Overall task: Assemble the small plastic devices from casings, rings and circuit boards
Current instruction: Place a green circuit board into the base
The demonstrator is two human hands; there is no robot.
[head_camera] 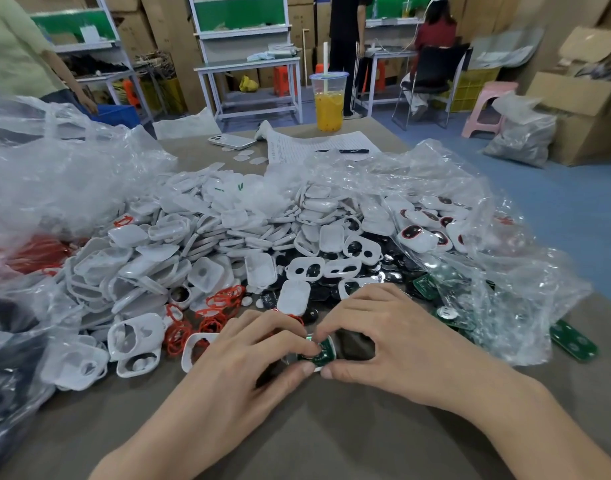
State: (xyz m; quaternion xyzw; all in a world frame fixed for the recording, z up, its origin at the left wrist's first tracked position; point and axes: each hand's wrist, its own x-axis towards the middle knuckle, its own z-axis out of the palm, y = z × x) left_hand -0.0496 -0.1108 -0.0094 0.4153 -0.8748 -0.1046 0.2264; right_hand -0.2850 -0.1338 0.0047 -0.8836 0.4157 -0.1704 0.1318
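Both my hands meet at the table's near middle over one small device. A green circuit board (319, 353) lies in a white casing there; most of the casing is hidden under my fingers. My left hand (252, 355) pinches it from the left with thumb and curled fingers. My right hand (376, 337) pinches it from the right. A big heap of white casings (200, 244) fills the table behind. Red rings (210, 313) lie loose just left of my hands. More green boards (574, 342) lie at the right.
Crumpled clear plastic bags (470, 216) flank the heap on both sides. A cup of orange drink (328, 102), a phone (231, 141), a paper sheet and a pen (352, 151) stand at the far edge. People, benches, stools and cardboard boxes lie beyond.
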